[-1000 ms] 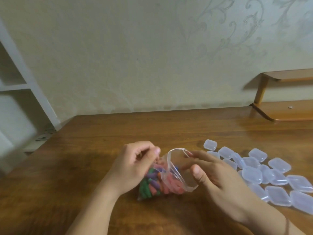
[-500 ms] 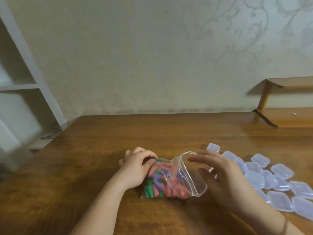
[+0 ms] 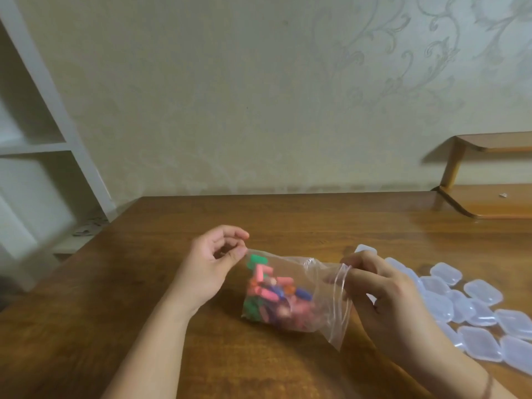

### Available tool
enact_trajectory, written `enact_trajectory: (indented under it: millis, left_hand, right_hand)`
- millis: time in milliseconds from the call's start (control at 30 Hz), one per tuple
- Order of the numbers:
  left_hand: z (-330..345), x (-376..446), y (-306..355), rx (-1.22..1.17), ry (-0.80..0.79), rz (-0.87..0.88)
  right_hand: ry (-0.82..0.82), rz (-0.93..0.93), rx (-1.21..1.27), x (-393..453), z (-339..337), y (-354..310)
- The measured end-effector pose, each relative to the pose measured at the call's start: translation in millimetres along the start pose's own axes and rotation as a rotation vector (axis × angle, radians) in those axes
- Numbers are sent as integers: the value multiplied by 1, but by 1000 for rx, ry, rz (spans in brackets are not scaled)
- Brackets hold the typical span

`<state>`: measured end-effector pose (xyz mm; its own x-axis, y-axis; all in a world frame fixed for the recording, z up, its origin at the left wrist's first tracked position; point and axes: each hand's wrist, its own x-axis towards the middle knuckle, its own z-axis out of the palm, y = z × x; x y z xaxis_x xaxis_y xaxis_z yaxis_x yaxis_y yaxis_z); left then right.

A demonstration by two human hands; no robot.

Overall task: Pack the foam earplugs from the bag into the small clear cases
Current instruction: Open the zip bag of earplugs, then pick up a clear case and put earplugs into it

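Likely limp and light, the bag handles best at its corners: left hand pinches one, right hand pinches the zip rim.

My hands: two, my left hand and my right hand.
Bag: one clear zip bag on the table.
Earplugs: a mixed heap of foam earplugs inside the bag, green, pink, orange and blue; too blurred and piled for me to count.
Cases: a cluster of small clear cases to my right, roughly fifteen in sight; some overlap or run off the edge.
Shelves: one wooden two-tier shelf.
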<state>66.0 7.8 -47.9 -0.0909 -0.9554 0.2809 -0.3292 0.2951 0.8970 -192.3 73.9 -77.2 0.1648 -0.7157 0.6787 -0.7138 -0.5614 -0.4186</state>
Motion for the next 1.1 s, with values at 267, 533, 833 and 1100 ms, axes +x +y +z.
enact_trajectory:
  millis: [267, 533, 833, 1100]
  left_hand:
    - [8, 2, -2, -148, 61, -21]
    - [16, 7, -14, -103, 170, -87]
    - [23, 8, -20, 123, -237, -163]
    - [34, 4, -21, 356, -223, -17]
  right_hand:
    - [-2, 29, 43, -2, 3, 2]
    - [-44, 92, 58, -3, 4, 3]
    - [-134, 240, -104, 8, -32, 1]
    - [-374, 571, -297, 12, -118, 25]
